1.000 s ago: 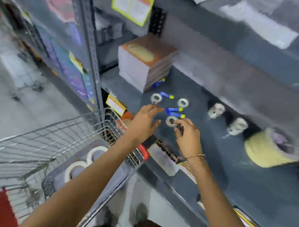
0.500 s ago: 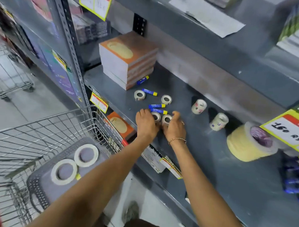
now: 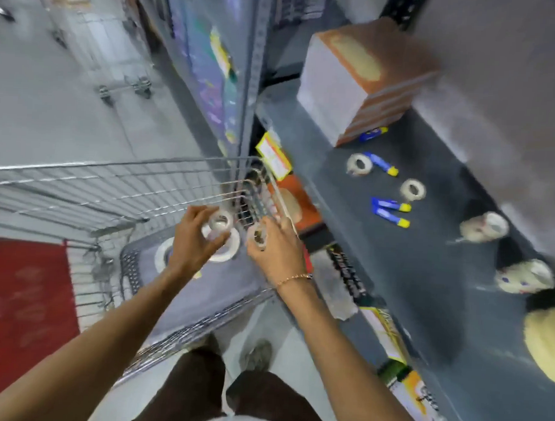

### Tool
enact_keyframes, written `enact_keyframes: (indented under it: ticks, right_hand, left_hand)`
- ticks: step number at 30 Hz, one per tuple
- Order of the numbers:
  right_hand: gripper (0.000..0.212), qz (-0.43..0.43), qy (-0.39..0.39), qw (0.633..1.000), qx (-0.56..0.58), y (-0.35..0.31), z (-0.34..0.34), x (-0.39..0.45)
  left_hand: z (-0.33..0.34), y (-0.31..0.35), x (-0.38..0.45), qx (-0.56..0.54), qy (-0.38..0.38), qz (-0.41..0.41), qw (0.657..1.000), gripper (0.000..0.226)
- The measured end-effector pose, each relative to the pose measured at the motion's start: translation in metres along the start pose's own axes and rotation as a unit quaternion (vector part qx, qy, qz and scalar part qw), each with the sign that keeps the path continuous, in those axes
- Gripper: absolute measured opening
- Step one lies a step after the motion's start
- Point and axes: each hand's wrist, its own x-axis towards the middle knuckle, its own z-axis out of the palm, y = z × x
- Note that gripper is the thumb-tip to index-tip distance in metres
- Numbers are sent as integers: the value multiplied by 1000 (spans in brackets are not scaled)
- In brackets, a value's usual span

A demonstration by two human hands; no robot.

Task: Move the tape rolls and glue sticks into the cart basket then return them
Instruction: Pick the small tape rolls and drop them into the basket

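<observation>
My left hand (image 3: 192, 238) holds a small clear tape roll (image 3: 221, 220) over the wire cart basket (image 3: 118, 187). My right hand (image 3: 276, 248) grips another small tape roll (image 3: 258, 236) just inside the cart's right rim. Two large white tape rolls (image 3: 228, 251) lie on a grey tray (image 3: 203, 283) in the cart, partly hidden by my hands. On the dark shelf (image 3: 394, 279) remain two small tape rolls (image 3: 358, 164), (image 3: 413, 190) and blue glue sticks with yellow caps (image 3: 392, 210), (image 3: 381, 164).
A stack of orange-covered books (image 3: 361, 77) stands at the shelf's back left, with another glue stick (image 3: 373, 135) beside it. Wrapped tape rolls (image 3: 483, 227), (image 3: 526, 277) and a big yellow roll (image 3: 547, 346) sit to the right. Another cart (image 3: 102, 43) is down the aisle. A red mat (image 3: 27, 304) lies left.
Both hands lifted a small tape roll each off the shelf and carried them left over the cart. The view swung left and down.
</observation>
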Motion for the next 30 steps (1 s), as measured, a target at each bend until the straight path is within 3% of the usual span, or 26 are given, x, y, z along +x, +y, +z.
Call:
enact_keyframes:
  ticks: [4,7,10,16,21,26,30]
  right_hand:
    - [38,65,-197,970,-128,9,115,56]
    - [35,95,-289,925,-228,29,173,76]
    - [37,97,-364,878,-294,49,209,88]
    - [35,94,-354,855,-368,68,242,91]
    - [38,106,-359,853,-363,68,245,87]
    - [35,111,-352,881,-297,46,210,88]
    - [29,118,-221,948,-196,22,140,68]
  left_hand:
    - [16,-88,-15,75,-167,-92,979,56]
    - [50,-133,-24,112,-293,-104,944,55]
    - [86,-168,-30,125,-350,-101,923,52]
    - [123,-187,-44,79,-340,-113,930,56]
    - [120,-191,-45,51,-332,-122,934,62]
    - [95,-178,-35,18,-275,-144,950,45]
    - [62,-124,-19,-14,-174,-109,979,11]
